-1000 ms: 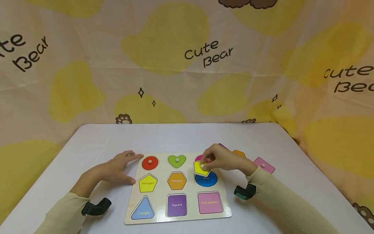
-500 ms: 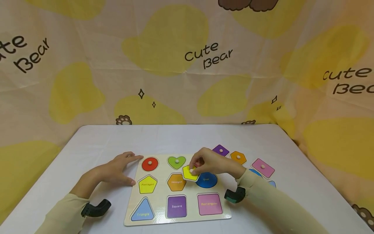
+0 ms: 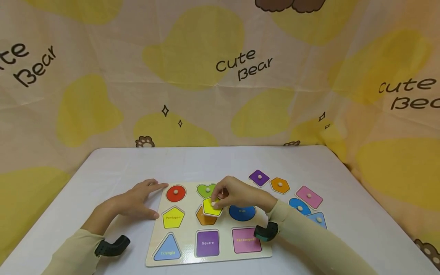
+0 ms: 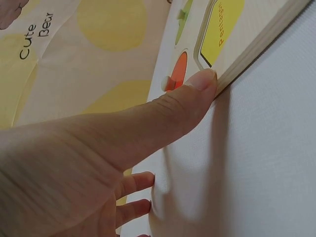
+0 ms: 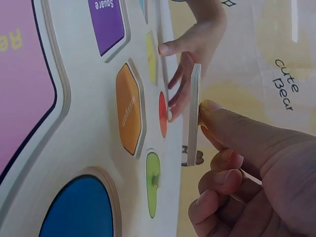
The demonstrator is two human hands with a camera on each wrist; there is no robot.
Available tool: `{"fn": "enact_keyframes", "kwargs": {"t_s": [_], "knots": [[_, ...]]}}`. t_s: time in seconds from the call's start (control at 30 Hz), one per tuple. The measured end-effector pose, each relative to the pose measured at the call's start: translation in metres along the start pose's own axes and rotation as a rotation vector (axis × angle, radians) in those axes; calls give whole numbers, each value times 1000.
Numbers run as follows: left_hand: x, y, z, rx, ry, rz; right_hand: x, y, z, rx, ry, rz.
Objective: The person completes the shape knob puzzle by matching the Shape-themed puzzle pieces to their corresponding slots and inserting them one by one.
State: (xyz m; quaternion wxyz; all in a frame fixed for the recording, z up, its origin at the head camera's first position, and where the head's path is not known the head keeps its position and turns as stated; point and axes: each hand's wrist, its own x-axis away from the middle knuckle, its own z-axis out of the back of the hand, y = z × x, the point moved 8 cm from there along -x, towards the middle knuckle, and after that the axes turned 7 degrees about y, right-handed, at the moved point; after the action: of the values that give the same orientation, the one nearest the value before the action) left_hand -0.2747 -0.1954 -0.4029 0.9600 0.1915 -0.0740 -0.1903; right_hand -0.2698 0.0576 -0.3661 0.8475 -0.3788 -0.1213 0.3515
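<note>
1. Toward nine o'clock, the yellow pentagon piece [image 3: 208, 208] has been carried by the right hand [image 3: 237, 192]; it is now held raised above the hexagon recess [image 3: 206, 220], at the centre of the board [image 3: 225, 248].
2. Its knob [image 3: 213, 204] is pinched narrowly. By the left hand [image 3: 135, 199], fingers spread, the board's nine-o'clock edge is touched; nothing is gripped.
3. Already seated are the red circle [image 3: 176, 193] at ten-thirty and green heart [image 3: 203, 189] at twelve. Whether the one-thirty slot is filled cannot be told.
4. Apparently left: the pentagon, its recess [image 3: 173, 218] bare at nine, plus purple square [image 3: 256, 178], orange hexagon [image 3: 279, 187], pink rectangle [image 3: 305, 194], blue oval [image 3: 296, 204] and light-blue triangle [image 3: 314, 217], loose around two to three o'clock.
</note>
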Motion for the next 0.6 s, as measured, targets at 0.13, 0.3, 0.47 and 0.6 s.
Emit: {"fn": "enact_keyframes", "kwargs": {"t_s": [0.13, 0.3, 0.47, 0.6], "knots": [[0, 0, -1, 1, -1, -3, -2, -2, -6, -1, -11, -7], [0, -1, -1, 8, -1, 2, -4, -2, -11, -14, -28, 2], [1, -1, 0, 9, 5, 2, -6, -5, -15, -20, -39, 22], [0, 0, 0, 3, 3, 2, -8, -6, -17, -11, -43, 0]]}}
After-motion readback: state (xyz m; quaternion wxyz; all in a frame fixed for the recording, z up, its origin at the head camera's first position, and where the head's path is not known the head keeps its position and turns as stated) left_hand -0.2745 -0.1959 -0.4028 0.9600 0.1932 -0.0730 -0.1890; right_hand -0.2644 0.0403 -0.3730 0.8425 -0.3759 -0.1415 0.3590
